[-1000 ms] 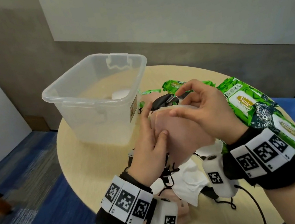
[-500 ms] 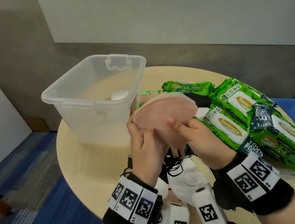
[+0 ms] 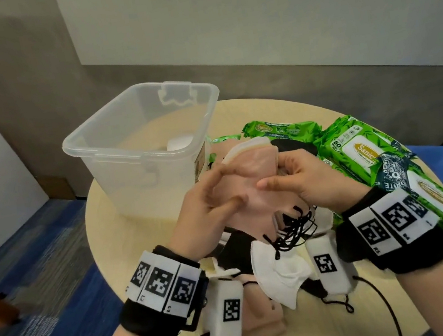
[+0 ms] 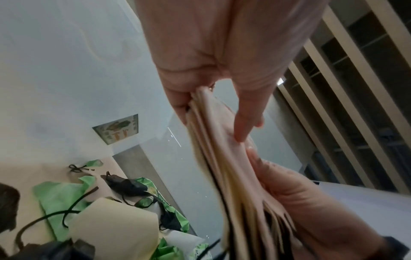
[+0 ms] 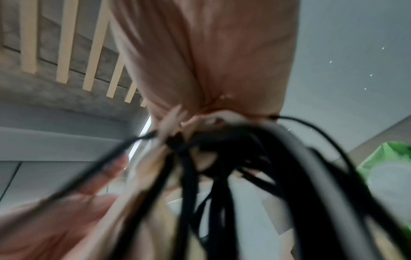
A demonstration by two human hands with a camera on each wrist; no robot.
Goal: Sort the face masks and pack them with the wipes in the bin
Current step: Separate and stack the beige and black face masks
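I hold a stack of pink face masks point(image 3: 247, 169) between both hands above the table, just right of the clear plastic bin point(image 3: 136, 141). My left hand point(image 3: 226, 187) pinches the stack's left side, thumb on the front. My right hand point(image 3: 274, 173) grips the right side, where the black ear loops point(image 3: 292, 229) dangle. The left wrist view shows the stack's layered edge point(image 4: 222, 158) pinched by my left hand point(image 4: 213, 112). In the right wrist view the loops point(image 5: 222, 167) hang blurred before the lens. Green wipe packs point(image 3: 358, 150) lie at the right.
White masks point(image 3: 278, 269), a black mask point(image 3: 296, 146) and more pink masks point(image 3: 258, 326) lie loose on the round wooden table point(image 3: 144, 239). One white item point(image 3: 179, 141) sits inside the bin. The table's near edge is under my wrists; blue carpet lies to the left.
The pink stack has tilted from standing with its curved edge up to leaning towards the bin. My hands have regripped it, thumbs now meeting on its front.
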